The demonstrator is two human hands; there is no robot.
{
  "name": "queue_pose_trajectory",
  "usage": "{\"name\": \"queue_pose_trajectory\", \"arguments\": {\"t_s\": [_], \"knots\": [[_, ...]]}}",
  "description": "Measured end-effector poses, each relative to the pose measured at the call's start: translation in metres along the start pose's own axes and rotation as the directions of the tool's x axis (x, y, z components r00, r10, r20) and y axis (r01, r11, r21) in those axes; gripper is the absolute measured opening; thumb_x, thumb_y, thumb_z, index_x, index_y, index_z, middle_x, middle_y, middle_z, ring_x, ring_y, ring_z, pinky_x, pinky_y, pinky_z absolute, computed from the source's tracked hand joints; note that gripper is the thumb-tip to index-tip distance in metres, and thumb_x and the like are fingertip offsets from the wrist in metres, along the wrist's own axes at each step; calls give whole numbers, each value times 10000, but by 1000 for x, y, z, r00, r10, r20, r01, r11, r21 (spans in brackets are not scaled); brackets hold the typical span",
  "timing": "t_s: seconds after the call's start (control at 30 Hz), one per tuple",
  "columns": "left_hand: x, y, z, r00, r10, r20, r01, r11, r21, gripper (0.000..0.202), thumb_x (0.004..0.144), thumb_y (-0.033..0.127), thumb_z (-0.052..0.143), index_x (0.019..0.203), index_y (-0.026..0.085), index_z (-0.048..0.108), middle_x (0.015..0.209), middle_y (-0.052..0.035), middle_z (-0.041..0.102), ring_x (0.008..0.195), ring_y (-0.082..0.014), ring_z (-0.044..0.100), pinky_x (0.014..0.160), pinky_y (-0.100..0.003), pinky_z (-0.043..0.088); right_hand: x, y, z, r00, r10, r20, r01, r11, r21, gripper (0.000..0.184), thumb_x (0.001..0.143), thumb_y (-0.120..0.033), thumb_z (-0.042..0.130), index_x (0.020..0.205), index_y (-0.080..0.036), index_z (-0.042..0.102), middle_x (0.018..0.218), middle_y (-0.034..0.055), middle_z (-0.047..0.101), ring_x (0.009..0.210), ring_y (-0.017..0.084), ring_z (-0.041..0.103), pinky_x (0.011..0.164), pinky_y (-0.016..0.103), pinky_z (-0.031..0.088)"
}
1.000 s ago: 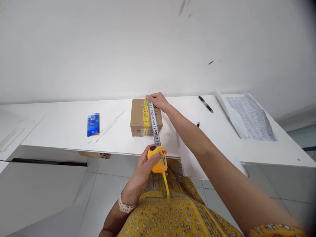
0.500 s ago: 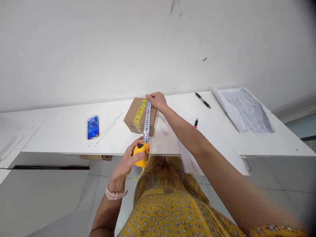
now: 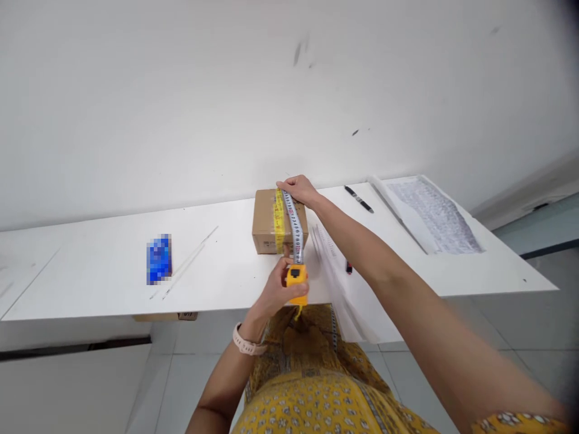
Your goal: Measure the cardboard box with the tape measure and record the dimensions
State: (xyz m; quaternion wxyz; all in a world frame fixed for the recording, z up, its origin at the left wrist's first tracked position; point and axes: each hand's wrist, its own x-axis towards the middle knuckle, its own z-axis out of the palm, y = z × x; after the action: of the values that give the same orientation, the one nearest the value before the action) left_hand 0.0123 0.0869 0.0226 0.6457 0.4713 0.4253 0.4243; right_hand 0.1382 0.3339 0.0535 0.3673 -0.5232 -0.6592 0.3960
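A small brown cardboard box with yellow printed tape over its top sits on the white table. My left hand is closed around the yellow case of a tape measure, just in front of the box. Its white numbered blade stretches from the case across the top of the box to the far edge. There my right hand pinches the blade's end against the box; the very tip is hidden under the fingers.
On the white table a blue pixelated item lies to the left. Paper sheets hang over the front edge beside the box. A black pen, a red-and-black pen and a written sheet lie to the right. A wall rises behind.
The box has turned to sit straighter before me. My left hand and the tape case have shifted right, and the blade now slants the other way. My right hand still pinches the blade's end.
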Motion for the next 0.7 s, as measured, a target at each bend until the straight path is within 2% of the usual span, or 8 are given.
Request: {"name": "queue_pose_trajectory", "arguments": {"t_s": [0.1,0.2,0.33,0.47,0.6,0.7], "knots": [[14,-1,20,1000,-11,24,10,999,53,438,687,387,811,938,221,492,878,0,588,711,-147,531,664,-283,441,5,9,-22,999,-14,28,14,999,29,423,810,-500,642,564,-187,497,546,-42,412,560,101,362,547,264,286],[7,8,28,997,-77,-22,78,996,38,442,707,411,803,956,231,487,860,9,578,682,-143,526,636,-284,442,5,14,-29,998,-52,26,51,998,31,434,819,-518,630,568,-184,514,549,-40,421,566,102,374,553,260,295],[-17,31,21,990,-128,-65,125,991,-52,489,662,439,812,997,217,533,848,14,579,669,-140,527,614,-274,432,3,15,-22,996,-84,24,84,996,27,443,825,-522,629,561,-178,537,553,-31,446,574,106,392,567,261,310],[-31,46,13,987,-135,-88,130,989,-64,497,660,404,794,1052,182,586,964,-35,626,736,-153,555,639,-275,441,-2,11,-18,996,-80,28,79,996,33,471,841,-516,621,530,-179,510,541,-29,433,564,103,375,562,266,296],[-32,38,21,986,-138,-91,129,987,-99,438,684,390,782,994,179,556,1144,-94,651,759,-147,562,651,-280,461,-8,7,-18,995,-71,65,67,995,71,477,834,-530,629,530,-177,524,537,-26,448,557,102,374,559,265,304],[-31,29,29,986,-140,-94,128,984,-127,448,674,403,795,973,184,544,1167,-104,653,748,-144,570,646,-283,473,-9,7,-18,993,-81,91,73,994,87,483,827,-529,632,518,-180,504,536,-26,459,549,99,379,558,263,310]]}}
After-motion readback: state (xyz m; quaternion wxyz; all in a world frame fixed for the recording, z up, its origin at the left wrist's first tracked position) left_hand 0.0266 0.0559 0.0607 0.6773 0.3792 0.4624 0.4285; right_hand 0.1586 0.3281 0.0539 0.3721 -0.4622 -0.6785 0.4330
